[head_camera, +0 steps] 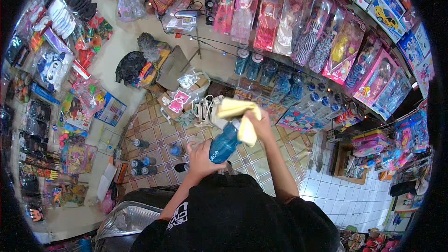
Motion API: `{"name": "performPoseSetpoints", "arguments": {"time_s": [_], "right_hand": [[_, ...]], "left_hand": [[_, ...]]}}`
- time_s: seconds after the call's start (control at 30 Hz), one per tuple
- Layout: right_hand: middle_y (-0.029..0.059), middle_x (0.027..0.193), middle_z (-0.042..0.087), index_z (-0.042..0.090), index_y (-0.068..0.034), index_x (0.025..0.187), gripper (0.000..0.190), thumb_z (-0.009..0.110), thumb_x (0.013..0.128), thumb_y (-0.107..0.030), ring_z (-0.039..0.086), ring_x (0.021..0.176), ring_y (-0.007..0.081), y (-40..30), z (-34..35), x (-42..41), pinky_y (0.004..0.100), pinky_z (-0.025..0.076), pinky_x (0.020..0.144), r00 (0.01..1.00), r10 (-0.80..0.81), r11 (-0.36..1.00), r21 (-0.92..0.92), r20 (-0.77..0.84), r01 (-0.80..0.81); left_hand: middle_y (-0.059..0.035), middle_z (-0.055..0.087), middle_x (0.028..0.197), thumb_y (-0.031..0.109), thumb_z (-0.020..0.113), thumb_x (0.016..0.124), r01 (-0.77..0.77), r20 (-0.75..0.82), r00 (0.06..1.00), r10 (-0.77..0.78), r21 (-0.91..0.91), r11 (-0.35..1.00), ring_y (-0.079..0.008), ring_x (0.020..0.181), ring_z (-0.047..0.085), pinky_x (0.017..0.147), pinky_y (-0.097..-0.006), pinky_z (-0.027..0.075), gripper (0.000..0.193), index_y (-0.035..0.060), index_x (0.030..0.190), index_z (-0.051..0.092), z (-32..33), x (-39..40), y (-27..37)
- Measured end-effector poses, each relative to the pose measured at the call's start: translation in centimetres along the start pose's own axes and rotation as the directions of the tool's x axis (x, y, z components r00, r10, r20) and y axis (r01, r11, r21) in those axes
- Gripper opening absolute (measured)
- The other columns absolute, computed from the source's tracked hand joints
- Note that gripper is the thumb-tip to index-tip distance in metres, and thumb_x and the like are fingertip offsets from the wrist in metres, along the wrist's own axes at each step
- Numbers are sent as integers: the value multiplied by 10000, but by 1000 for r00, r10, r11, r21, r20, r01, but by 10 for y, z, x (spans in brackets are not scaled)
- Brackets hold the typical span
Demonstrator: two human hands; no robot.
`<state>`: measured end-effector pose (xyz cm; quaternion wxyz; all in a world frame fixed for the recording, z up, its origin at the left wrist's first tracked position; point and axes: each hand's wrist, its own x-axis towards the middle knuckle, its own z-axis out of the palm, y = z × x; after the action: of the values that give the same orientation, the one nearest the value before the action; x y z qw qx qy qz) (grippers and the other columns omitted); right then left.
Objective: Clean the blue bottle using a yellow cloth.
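My left hand [203,159] is wrapped around the lower part of a blue plastic water bottle [224,142], which is held tilted in front of my chest. A folded yellow cloth [241,110] is in my right hand [259,124], by the bottle's upper end. One flap of the cloth hangs down beside the bottle and partly hides its top. Several similar bottles [141,162] stand on the patterned floor at the left, and more blue bottles [253,66] stand on the shelf beneath the boxed dolls.
Boxed dolls [267,24] line the shelf ahead and to the right. A glass display counter [105,136] with packaged goods runs along the left. Bags and a box [175,103] lie on the floor ahead. A wooden crate [344,164] sits at the right, and a motorcycle [126,218] is close behind at left.
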<state>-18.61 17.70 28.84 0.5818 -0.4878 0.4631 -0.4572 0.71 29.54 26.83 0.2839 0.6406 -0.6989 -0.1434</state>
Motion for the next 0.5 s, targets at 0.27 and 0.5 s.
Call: {"name": "performPoseSetpoints", "arguments": {"time_s": [0.27,0.5], "right_hand": [[113,963,625,625,-67,1009,446,594,775,-445,592,878,287,-41,2,0,349,465,761,747,-134,589,-554,651,589],[157,791,626,626,-58,972,471,482,844,-488,599,737,313,6,0,0,374,473,685,925,43,608,-745,377,275]], "left_hand": [[-101,569,840,392,731,474,-231,7,972,233,162,959,-243,821,560,872,-470,271,644,57,986,530,-16,11,-2],[-83,533,892,385,740,480,-268,90,963,253,271,924,-220,868,531,862,-481,277,645,61,997,528,-17,10,-14]]}}
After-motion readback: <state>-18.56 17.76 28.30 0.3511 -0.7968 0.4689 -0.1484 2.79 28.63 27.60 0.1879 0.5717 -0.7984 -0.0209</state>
